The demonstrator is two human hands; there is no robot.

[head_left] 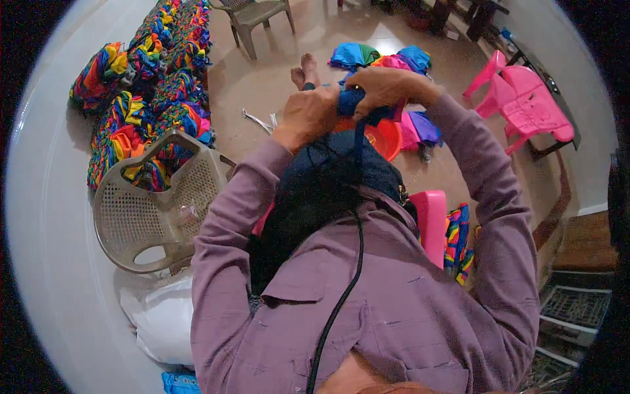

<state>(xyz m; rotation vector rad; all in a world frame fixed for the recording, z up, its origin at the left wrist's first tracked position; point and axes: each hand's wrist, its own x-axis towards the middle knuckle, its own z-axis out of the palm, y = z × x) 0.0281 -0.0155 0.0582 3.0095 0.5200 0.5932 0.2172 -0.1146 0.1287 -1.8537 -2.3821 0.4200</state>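
left fingers point(326, 100) and right fingers point(369, 97) closed around blue cloth point(350, 102), its shape half hidden, red basin point(388, 138) partly covered

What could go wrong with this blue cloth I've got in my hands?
The blue cloth is bunched between your left hand and right hand, so it might twist or slip if either grip loosens.
The blue strip hanging below them could perhaps snag on the black cord down your front.
The multicoloured cloths lying near your bare feet might get stepped on.
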